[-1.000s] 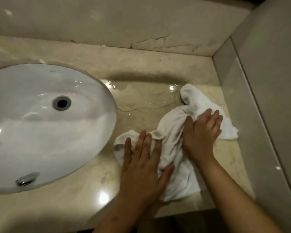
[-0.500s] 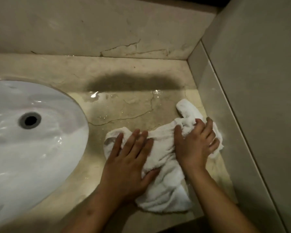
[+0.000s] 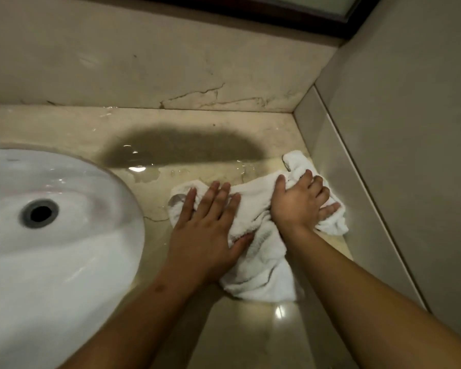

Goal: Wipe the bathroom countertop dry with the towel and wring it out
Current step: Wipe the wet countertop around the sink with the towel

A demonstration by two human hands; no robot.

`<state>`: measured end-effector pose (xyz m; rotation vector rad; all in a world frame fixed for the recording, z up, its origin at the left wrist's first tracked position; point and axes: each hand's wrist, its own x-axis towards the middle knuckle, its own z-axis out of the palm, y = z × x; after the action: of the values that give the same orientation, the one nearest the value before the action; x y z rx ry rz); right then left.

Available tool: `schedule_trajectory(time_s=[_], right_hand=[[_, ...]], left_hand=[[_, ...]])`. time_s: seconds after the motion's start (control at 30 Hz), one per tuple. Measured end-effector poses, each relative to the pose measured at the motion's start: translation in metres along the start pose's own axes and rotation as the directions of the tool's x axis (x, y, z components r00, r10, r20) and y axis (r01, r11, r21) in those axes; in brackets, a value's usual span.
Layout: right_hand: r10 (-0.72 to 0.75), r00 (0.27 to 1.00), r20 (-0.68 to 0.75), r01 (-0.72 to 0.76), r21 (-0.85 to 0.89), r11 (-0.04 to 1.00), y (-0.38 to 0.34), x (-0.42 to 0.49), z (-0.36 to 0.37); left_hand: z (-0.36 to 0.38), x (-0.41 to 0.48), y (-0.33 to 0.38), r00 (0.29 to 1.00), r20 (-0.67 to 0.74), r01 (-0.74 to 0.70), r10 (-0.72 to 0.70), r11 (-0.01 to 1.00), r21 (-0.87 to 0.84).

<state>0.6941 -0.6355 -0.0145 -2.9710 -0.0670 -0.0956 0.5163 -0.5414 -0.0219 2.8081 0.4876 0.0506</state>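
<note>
While flat beneath straight-fingered left grip (image 3: pixel 205 235), towel (image 3: pixel 264 267) bunched inside curled right grip (image 3: pixel 298 206).

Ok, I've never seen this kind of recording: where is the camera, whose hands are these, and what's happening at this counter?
There is no machine here. A person wears a wide-angle camera on the head, so the single picture looks forward and down along their own arms. The left hand lies flat on a white towel, fingers straight, pressing it to the counter. The right hand is on the towel's far end by the side wall, fingers bent into the bunched cloth. The towel is crumpled, not spread. To its left is a white sink with its drain showing. Water glistens on the stone beyond the towel, so that part looks wet.
</note>
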Motion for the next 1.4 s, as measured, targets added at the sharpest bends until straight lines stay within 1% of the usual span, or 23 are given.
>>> schedule_trajectory(time_s=[0.1,0.17,0.2,0.27,0.33,0.43,0.57,0.63,0.77,0.83,0.93,1.1,1.27,1.4], right_hand=[[-0.002,0.999,0.033,0.002,-0.01,1.0,-0.015,0.012,0.001],[-0.036,0.998,0.042,0.036,-0.003,0.999,-0.026,0.022,0.003],[-0.068,0.997,0.044,0.068,-0.002,0.998,-0.03,0.027,0.004],[-0.189,0.981,0.045,0.189,0.006,0.982,-0.037,0.043,0.007],[-0.349,0.936,0.041,0.349,0.014,0.937,-0.044,0.062,0.009],[-0.543,0.837,0.063,0.543,0.015,0.84,-0.054,0.085,0.012],[-0.664,0.738,0.125,0.661,0.07,0.747,-0.063,0.101,0.015],[-0.714,0.685,0.144,0.707,0.106,0.699,-0.071,0.104,0.015],[-0.77,0.619,0.153,0.755,0.152,0.637,-0.09,0.101,0.014],[-0.782,0.603,0.156,0.763,0.176,0.623,-0.097,0.094,0.014],[-0.789,0.6,0.129,0.764,0.198,0.613,-0.096,0.093,0.013],[-0.816,0.56,0.141,0.779,0.248,0.577,-0.111,0.075,0.013],[-0.866,0.479,0.145,0.824,0.265,0.5,-0.141,0.043,0.018],[-0.898,0.407,0.167,0.848,0.297,0.439,-0.156,0.024,0.02]], left_hand=[[0.001,0.008,0.0,0.998,-0.028,0.053,-0.054,0.998,-0.025],[0.001,0.013,0.002,0.994,-0.045,0.1,-0.102,0.994,-0.044],[0.002,0.016,0.003,0.991,-0.051,0.12,-0.123,0.991,-0.056],[0.005,0.021,0.006,0.984,-0.064,0.163,-0.168,0.984,-0.072],[0.008,0.027,0.008,0.974,-0.086,0.204,-0.211,0.976,-0.082],[0.011,0.034,0.016,0.949,-0.139,0.273,-0.284,0.958,-0.093],[0.011,0.04,0.026,0.917,-0.181,0.341,-0.355,0.934,-0.103],[0.011,0.041,0.03,0.903,-0.175,0.378,-0.393,0.919,-0.114],[0.01,0.04,0.035,0.863,-0.152,0.465,-0.482,0.875,-0.136],[0.009,0.035,0.034,0.841,-0.158,0.497,-0.518,0.854,-0.153],[0.009,0.034,0.039,0.829,-0.171,0.508,-0.533,0.844,-0.171],[0.01,0.024,0.043,0.778,-0.19,0.575,-0.599,0.8,-0.169],[0.011,0.009,0.043,0.725,-0.218,0.629,-0.653,0.757,-0.175],[0.01,-0.004,0.04,0.647,-0.229,0.703,-0.727,0.685,-0.191]])
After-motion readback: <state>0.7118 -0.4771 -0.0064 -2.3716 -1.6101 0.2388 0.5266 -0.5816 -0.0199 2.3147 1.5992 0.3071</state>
